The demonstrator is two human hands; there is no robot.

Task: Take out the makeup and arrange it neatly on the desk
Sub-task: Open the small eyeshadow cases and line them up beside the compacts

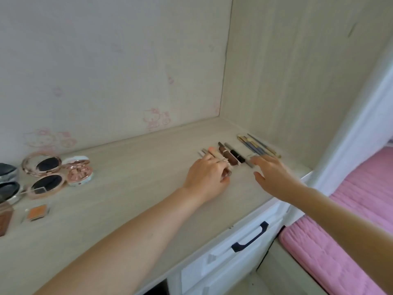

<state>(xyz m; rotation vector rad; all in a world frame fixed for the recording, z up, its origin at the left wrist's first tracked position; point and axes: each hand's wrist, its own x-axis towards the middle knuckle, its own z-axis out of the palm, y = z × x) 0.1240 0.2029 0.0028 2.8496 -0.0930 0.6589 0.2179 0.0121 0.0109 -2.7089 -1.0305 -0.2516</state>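
Head view only. Pale wood worktop (110,201) runs from lower left to right of centre, with a cartoon-print wall behind it.

Left hand (207,177), centre frame: grip is curled around a small brown makeup item (225,173), palm down on the worktop, fingertips at the near end of the row of sticks. Exactly what that item is, can't tell.

Right hand (274,175), just right of centre: grip open and holding nothing, fingers spread, fingertips at the grey pencil (248,163) at the right end of the row.

Row of lipsticks and pens (230,155) lies side by side between the two hands, angled toward the back corner. Brown tube (228,156) and black tube (237,156) sit next to each other mid-row.

Bundle of thin brushes and pencils (258,145) lies further right, near the side panel.

Far left: open rose-gold compacts (45,173), a white-lidded compact (79,172), and a small orange pan (37,211) at lower left, well apart from the row.

Lower right: white drawer with dark handle (251,236), pink bed (350,231).
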